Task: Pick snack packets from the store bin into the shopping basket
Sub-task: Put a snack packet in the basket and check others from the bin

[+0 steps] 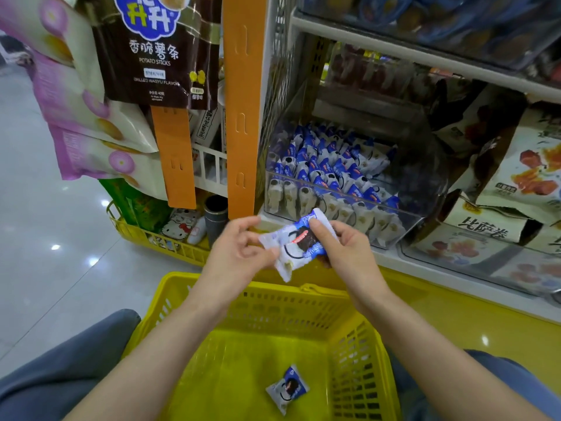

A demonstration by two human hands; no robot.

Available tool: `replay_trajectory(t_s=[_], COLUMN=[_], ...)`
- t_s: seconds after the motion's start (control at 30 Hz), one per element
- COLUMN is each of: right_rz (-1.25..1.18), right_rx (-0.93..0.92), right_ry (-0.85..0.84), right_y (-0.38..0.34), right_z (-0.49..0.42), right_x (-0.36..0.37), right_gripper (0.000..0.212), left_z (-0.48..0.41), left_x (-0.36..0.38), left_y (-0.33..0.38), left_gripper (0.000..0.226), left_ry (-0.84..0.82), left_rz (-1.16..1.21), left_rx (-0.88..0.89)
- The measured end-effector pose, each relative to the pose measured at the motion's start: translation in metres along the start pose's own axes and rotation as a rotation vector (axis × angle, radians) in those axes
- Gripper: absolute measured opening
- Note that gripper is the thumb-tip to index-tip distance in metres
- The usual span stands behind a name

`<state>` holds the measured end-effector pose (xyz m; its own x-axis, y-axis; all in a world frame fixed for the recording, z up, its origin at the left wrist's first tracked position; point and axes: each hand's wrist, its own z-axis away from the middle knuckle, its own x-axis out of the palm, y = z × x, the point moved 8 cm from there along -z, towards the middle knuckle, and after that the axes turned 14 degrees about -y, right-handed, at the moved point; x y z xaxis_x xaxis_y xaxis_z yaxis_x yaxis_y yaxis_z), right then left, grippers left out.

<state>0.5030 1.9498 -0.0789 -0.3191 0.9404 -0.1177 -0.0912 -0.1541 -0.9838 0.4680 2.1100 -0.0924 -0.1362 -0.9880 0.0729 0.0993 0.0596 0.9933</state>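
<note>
Pinching snack packet (pixel 296 241) at both ends: left hand (pixel 239 253) gripping left edge, right hand (pixel 343 244) gripping right edge. Hovering just near of store bin (pixel 431 183), above far rim of shopping basket (pixel 179 278). Best: bringing nearer, over basket middle, releasing low beside second packet (pixel 287 388) lying inside.

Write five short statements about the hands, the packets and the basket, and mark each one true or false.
1. The left hand and the right hand both hold one packet above the yellow basket. True.
2. The basket holds nothing. False: a second packet lies on its floor.
3. The clear bin holds many blue and white packets. True.
4. The packet in the hands is red and green. False: it is white and blue, with a dark biscuit pictured on it.
5. The left hand rests on the basket's rim. False: it pinches the packet, above the basket.
</note>
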Motion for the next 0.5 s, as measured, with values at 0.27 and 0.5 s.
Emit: replay_trajectory(t_s=[0.27, 0.5], right_rz=[0.124, 0.087], right_rx=[0.038, -0.019], right_ry=[-0.033, -0.186], right_y=[0.002, -0.011], right_z=[0.001, 0.008], right_x=[-0.004, 0.003], right_gripper=[0.031, 0.016], left_z=[0.005, -0.006], left_x=[0.045, 0.046], left_y=[-0.005, 0.003], left_gripper=[0.033, 0.015], left_ry=[-0.321, -0.166], left_rz=[-0.068, 0.056], left_rx=[-0.076, 0.018])
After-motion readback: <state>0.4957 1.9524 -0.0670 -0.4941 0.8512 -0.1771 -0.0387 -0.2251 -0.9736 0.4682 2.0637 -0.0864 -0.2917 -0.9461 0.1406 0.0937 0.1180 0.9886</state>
